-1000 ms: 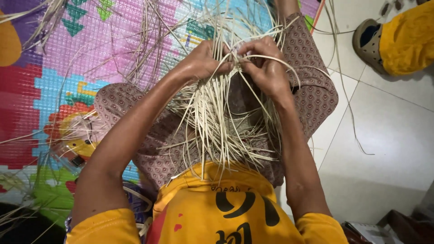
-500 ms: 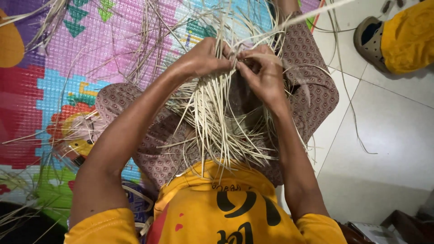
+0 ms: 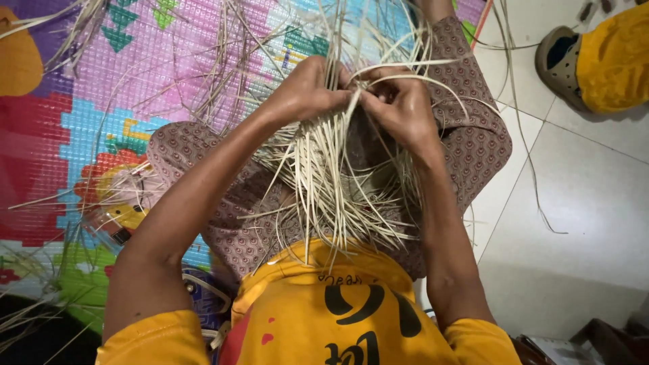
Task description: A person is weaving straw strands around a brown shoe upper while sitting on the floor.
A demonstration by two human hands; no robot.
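Over your lap: both hands meet on the straw bundle [image 3: 331, 176].
Left hand [image 3: 307, 91]: fingers clamped on strands; keep tension.
Right hand [image 3: 399, 108]: fingers pinched together on 1 strand; pull evenly.

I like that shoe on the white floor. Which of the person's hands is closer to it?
Right. The right hand grips the straw strips on the side toward the shoe. The left hand sits beyond it, farther away, over the colourful mat.
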